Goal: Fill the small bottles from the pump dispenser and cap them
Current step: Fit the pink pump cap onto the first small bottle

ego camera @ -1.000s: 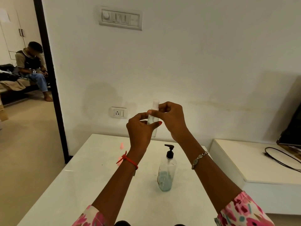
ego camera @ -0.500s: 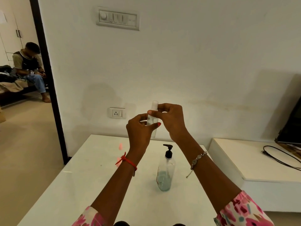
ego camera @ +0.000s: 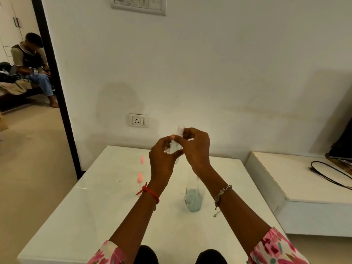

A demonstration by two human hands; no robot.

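Observation:
I hold a small clear bottle upright in the air above the white table. My left hand grips its lower body. My right hand pinches its upper part near the clear cap. Below my right forearm stands the pump dispenser, a clear bottle with pale blue liquid low in it; its pump head is hidden behind my arm. Two small pink objects, perhaps small bottles, stand on the table to the left, too blurred to tell.
A lower white cabinet adjoins the table on the right, with a black cable and a dark screen edge. A wall socket sits behind. Through the doorway at left a person sits.
Both hands have come lower in view with the small bottle, and now cover the dispenser's pump head. The view has tilted down. The grip looks the same.

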